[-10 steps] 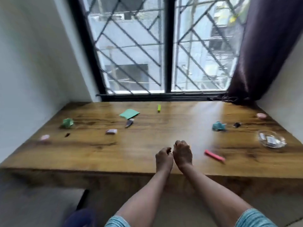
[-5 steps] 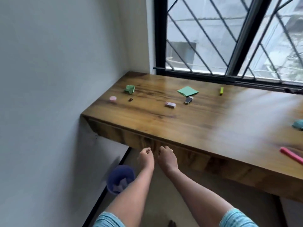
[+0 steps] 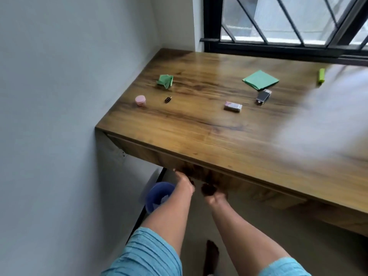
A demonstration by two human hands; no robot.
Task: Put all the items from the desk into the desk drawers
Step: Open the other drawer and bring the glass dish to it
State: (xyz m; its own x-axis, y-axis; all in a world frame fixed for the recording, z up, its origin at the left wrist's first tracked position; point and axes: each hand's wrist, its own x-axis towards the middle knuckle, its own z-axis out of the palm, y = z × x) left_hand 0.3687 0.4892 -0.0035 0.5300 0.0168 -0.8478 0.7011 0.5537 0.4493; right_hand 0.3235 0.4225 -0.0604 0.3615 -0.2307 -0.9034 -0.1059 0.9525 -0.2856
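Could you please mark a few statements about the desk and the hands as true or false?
1. Both the left hand and right hand are at the drawer front under the desk edge. True.
2. The green square paper lies at the desk's front edge. False: it lies far back, near the window.
3. The blue bin stands on the desk. False: it is on the floor below.
4. The pink round container sits nearest the left wall. True.

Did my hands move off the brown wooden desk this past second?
Yes. Left hand and right hand dropped from the brown wooden desk top to under its front edge, nearer the grey wall.
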